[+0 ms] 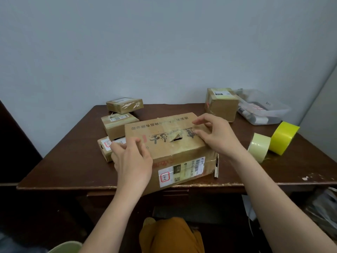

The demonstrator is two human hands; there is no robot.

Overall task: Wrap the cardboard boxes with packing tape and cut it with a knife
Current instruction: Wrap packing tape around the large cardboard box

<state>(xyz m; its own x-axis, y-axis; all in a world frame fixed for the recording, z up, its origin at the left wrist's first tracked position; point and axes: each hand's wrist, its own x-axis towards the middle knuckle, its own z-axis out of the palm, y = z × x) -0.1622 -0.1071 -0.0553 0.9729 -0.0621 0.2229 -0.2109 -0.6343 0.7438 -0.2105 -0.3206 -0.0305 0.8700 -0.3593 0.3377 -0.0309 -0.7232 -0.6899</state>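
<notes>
The big box (169,143) sits at the front of the brown counter (63,167). The left hand (134,161) rests on its near left corner, fingers loose. The right hand (217,136) lies on its top right side, fingers bent and holding nothing.

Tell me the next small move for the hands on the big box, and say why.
Probably reach the right hand to the pale cream tape roll beside the large printed cardboard box. Both hands rest on the box top, the left hand at its near left corner, holding no tape. The top shows a torn hole, and both rolls, including the bright yellow tape roll, lie untouched on the dark wooden table.
</notes>
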